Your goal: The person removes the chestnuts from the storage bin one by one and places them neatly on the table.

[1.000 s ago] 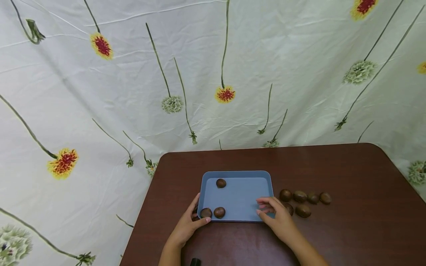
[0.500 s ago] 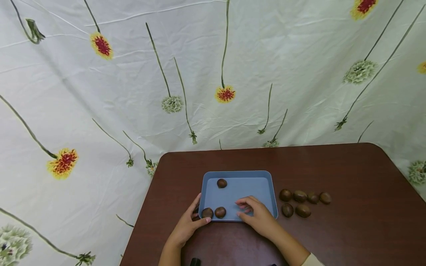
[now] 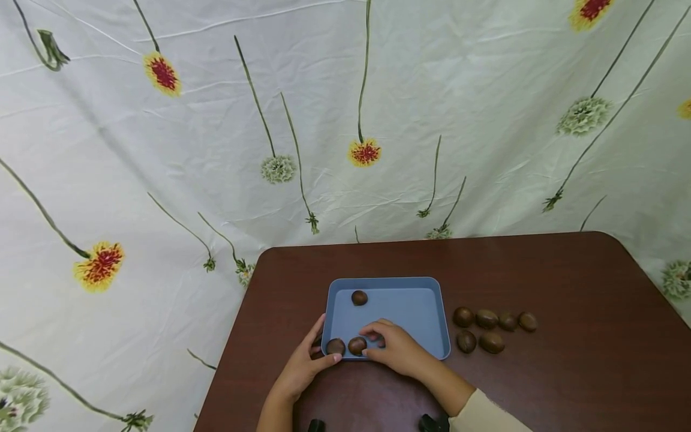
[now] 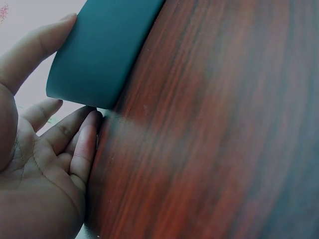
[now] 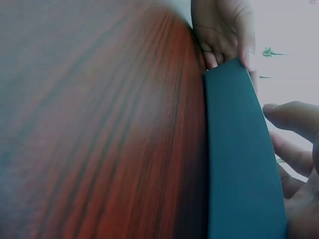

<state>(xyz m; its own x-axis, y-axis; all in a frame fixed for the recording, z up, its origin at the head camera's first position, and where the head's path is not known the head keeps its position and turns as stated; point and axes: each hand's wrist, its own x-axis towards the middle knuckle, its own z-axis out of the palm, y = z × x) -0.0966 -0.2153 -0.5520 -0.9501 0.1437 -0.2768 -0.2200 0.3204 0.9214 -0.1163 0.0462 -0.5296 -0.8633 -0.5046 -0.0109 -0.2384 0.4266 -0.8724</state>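
In the head view, a blue tray (image 3: 402, 318) stands on the table with three brown chestnuts in it. One chestnut (image 3: 359, 297) lies near the back; the front chestnut (image 3: 357, 345) and the corner chestnut (image 3: 335, 346) lie at the front left. My left hand (image 3: 302, 366) grips the tray's front left corner, thumb on the rim and fingers along the side. Over the tray, my right hand (image 3: 396, 348) has its bent fingers and thumb spread right beside the front chestnut. From the right wrist, the tray's side wall (image 5: 239, 149) hides the chestnuts.
Several more chestnuts (image 3: 486, 318) lie in two loose rows on the dark wooden table (image 3: 583, 312), right of the tray. A flowered white cloth (image 3: 324, 120) hangs behind the table. Small black objects (image 3: 432, 423) show at the bottom edge.
My right hand has moved left across the tray from its right side to the front chestnut. The tray has shifted slightly to the right; my left hand stays at its corner.
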